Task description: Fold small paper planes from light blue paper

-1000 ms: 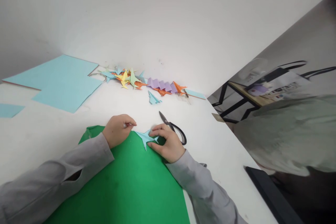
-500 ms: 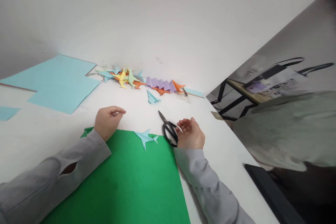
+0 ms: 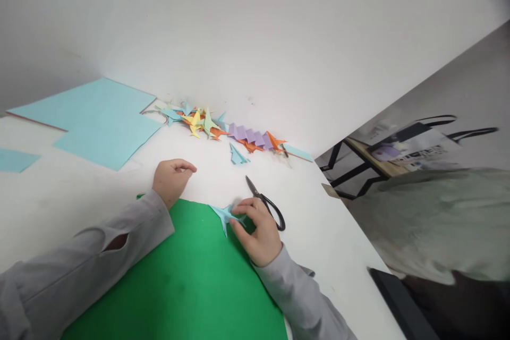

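A light-blue folded paper plane [image 3: 223,215] lies on the far edge of the green sheet [image 3: 191,276]. Over its tail end is my right hand [image 3: 257,231], thumb and fingers apart on either side and hiding part of the tail. Scissors with black handles [image 3: 274,210] rest just beyond that hand, one loop partly covered by it. My left hand [image 3: 173,180] rests at the far left edge of the green sheet, fingers curled together with nothing seen in them.
Along the wall lie several coloured folded paper figures [image 3: 195,119], a purple pleated strip [image 3: 249,135] and a second blue folded plane [image 3: 238,155]. Blue paper sheets [image 3: 107,122] are at the left. Beyond the table's right edge are a bag [image 3: 418,143] and grey-green cloth [image 3: 430,218].
My right hand has moved left from beside the scissors to the paper plane's tail, turning palm down. My left hand keeps its curled pose. The whole view has shifted slightly.
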Motion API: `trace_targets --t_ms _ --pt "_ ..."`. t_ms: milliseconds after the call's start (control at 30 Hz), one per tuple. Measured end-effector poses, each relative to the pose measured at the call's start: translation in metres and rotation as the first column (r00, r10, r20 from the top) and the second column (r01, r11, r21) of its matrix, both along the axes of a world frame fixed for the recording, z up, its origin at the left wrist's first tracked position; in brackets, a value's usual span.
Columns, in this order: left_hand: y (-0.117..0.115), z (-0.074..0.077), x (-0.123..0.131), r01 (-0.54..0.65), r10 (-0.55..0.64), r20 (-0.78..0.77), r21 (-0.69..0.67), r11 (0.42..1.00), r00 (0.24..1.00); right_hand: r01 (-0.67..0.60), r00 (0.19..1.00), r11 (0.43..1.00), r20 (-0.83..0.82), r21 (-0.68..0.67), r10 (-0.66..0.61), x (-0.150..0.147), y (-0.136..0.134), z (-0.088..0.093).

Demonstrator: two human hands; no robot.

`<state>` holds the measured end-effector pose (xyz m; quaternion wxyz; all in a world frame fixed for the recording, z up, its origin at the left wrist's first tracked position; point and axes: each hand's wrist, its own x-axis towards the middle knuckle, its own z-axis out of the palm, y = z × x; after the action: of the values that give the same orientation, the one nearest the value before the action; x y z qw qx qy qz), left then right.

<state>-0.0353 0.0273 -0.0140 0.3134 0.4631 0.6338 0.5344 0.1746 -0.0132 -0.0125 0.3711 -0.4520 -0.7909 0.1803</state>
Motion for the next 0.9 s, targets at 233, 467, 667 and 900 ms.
trace_targets --t_ms 233,467,667,900 --pt "0.000 -0.003 0.000 0.055 -0.053 -0.076 0.024 0.998 0.996 -0.016 0.999 1.000 0.050 0.012 0.016 -0.001 0.002 -0.006" --pt "-0.023 0.003 0.014 0.350 -0.266 -0.255 0.385 0.854 0.930 0.127 0.991 0.944 -0.083 0.304 -0.106 -0.005 -0.006 0.004" --pt "-0.044 0.000 0.034 0.676 -0.592 -0.345 0.221 0.703 0.729 0.139 0.984 0.961 -0.143 0.240 -0.106 -0.003 -0.002 0.005" --pt "-0.044 0.001 0.036 0.666 -0.634 -0.294 0.010 0.746 0.715 0.145 0.981 0.961 -0.161 0.236 -0.109 -0.003 -0.002 0.005"
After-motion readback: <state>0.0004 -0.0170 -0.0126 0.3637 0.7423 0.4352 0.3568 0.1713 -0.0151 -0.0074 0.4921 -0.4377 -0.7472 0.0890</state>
